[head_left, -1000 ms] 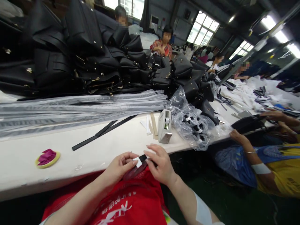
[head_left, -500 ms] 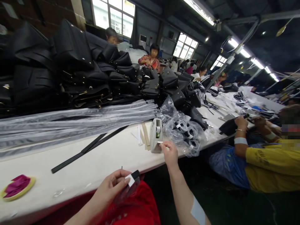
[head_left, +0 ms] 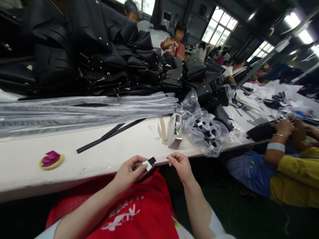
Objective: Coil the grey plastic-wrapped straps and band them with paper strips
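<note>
My left hand (head_left: 129,172) is closed on a small black strap piece with a white label (head_left: 149,163), held over my lap just below the table edge. Clear plastic seems to wrap the piece. My right hand (head_left: 180,166) is a little to its right, thumb and forefinger pinched together on something too small to name, possibly clear tape. Behind that hand a white tape dispenser (head_left: 174,130) stands on the white table (head_left: 119,146).
Long clear plastic sleeves (head_left: 87,111) and a black strap (head_left: 109,135) lie across the table. Black handbags (head_left: 99,56) are piled behind. A crumpled plastic bag (head_left: 204,129) sits to the right, a yellow dish with magenta cloth (head_left: 51,160) left. A co-worker in yellow (head_left: 291,172) works at right.
My right hand reached out to the tape dispenser and has come back toward the strap piece with its fingers pinched. The left hand kept hold of the piece.
</note>
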Action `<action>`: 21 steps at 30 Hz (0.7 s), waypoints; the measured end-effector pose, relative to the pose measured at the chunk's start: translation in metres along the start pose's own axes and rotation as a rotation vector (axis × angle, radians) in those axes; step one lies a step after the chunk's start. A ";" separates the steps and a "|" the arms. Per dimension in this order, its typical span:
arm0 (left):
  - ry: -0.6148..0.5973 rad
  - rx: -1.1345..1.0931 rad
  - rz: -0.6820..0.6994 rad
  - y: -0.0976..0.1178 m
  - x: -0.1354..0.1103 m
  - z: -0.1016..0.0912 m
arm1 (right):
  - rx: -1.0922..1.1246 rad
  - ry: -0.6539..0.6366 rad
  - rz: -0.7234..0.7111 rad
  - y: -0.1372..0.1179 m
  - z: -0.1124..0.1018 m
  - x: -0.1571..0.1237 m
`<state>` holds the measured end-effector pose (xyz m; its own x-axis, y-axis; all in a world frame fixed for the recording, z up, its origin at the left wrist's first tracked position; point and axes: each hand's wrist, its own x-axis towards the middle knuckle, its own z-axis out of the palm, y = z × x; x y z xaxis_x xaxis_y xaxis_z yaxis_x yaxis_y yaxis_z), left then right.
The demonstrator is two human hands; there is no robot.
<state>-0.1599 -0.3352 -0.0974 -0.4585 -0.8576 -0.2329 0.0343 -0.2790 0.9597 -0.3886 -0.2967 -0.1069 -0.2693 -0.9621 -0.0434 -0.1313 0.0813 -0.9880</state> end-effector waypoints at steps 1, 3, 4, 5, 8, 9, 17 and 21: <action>0.009 0.008 0.002 0.001 0.000 0.000 | 0.045 -0.082 0.001 -0.008 0.008 -0.009; 0.017 0.013 -0.009 0.002 -0.001 0.001 | 0.106 -0.213 0.036 -0.021 0.024 -0.022; 0.015 0.016 -0.018 0.001 -0.002 0.001 | 0.125 -0.260 0.058 -0.025 0.031 -0.026; 0.011 0.022 -0.023 0.001 -0.002 0.001 | 0.136 -0.294 0.081 -0.026 0.036 -0.028; -0.005 0.048 -0.009 -0.003 -0.003 -0.001 | 0.118 -0.337 0.134 -0.022 0.049 -0.026; -0.007 0.056 0.004 -0.005 -0.003 -0.001 | 0.097 -0.343 0.147 -0.020 0.051 -0.024; 0.071 0.025 0.025 -0.010 0.000 0.001 | 0.026 -0.409 0.189 -0.008 0.055 -0.017; 0.240 0.153 0.081 -0.002 -0.002 0.002 | 0.145 -0.468 0.209 -0.014 0.061 -0.019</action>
<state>-0.1607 -0.3321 -0.0984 -0.2359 -0.9572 -0.1673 -0.0799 -0.1525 0.9851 -0.3237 -0.2954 -0.1016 0.1828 -0.9453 -0.2701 0.0217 0.2785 -0.9602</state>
